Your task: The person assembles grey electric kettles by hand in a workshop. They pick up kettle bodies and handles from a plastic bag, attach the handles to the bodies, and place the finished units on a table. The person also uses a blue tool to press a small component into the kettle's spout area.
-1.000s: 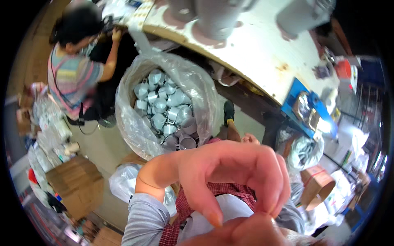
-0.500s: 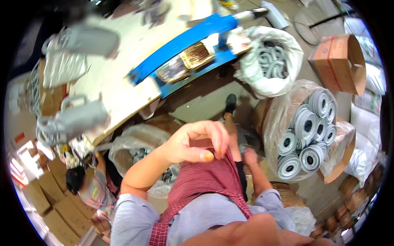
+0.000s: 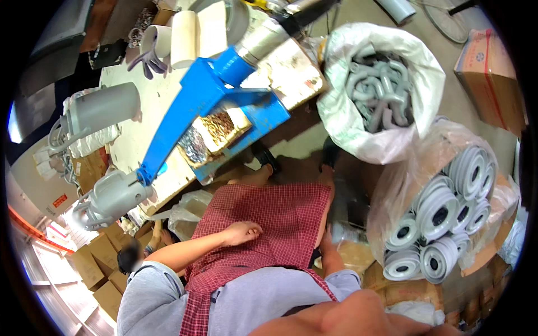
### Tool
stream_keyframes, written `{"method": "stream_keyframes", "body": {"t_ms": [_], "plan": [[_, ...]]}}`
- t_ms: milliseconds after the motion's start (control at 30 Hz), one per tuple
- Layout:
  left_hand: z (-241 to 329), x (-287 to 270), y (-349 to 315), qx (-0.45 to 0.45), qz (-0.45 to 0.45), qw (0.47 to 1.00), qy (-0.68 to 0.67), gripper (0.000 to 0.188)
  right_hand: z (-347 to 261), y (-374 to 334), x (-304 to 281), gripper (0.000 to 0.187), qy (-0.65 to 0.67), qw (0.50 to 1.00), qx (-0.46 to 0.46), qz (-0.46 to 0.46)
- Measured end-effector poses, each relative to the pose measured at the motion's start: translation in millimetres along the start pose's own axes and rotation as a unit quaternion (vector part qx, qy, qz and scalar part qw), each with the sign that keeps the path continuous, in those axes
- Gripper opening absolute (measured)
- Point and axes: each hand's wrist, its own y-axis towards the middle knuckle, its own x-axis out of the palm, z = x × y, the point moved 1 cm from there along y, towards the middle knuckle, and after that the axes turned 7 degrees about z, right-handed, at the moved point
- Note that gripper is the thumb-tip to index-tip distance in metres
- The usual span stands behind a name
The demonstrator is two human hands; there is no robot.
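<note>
Over my red checked apron [image 3: 269,207], my left hand [image 3: 244,232] is loosely curled, with nothing seen in it. My right hand [image 3: 327,238] hangs low beside the apron's right edge; its fingers are mostly hidden. Ahead on the bench [image 3: 168,187] stands a blue bench machine [image 3: 188,106] with a long arm. Under that arm are small bins, one of brass-coloured fasteners [image 3: 220,127] and one of silvery pieces [image 3: 193,147]. At the arm's left tip lies a grey cylindrical part with a handle [image 3: 117,193], and a similar grey cylinder [image 3: 103,109] lies farther back.
A white sack [image 3: 428,73] of grey curved handles [image 3: 384,84] stands on the right. Nearer is a plastic-lined container of grey round parts [image 3: 437,215]. A cardboard box [image 3: 490,84] stands at the far right. A purple glove [image 3: 150,60] lies on the bench; a person [image 3: 130,255] is at the lower left.
My left hand has dropped from above the apron's front edge, toward my body. The view has shifted; the blue machine now appears lower and its arm tip meets the nearer grey cylinder.
</note>
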Motion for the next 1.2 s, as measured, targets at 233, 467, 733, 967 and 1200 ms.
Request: {"method": "stream_keyframes", "body": {"t_ms": [233,467,733,967,1200], "plan": [[-69.5,-38.5,-14.1,-0.01,0.085,0.996,-0.021,0.03,23.4,10.6,-51.1,0.067,0.115,0.989,0.048,0.073],[-106.0,-60.0,9.7,0.062,0.16,0.982,-0.083,0.03,83.2,-29.1,-200.7,0.061,0.32,0.892,0.068,0.313],[-101.4,-18.2,81.7,0.085,0.247,0.953,-0.152,0.029,170.2,-30.2,-198.2,0.049,0.318,0.899,0.084,0.289],[-124.6,18.8,102.1,0.171,0.465,0.853,-0.165,0.021,205.9,-11.5,-185.9,0.039,0.343,0.863,0.049,0.367],[-172.4,71.3,2.0,0.0,0.826,0.563,-0.034,0.026,228.6,-70.6,-236.9,0.028,0.461,0.643,-0.055,0.609]]}}
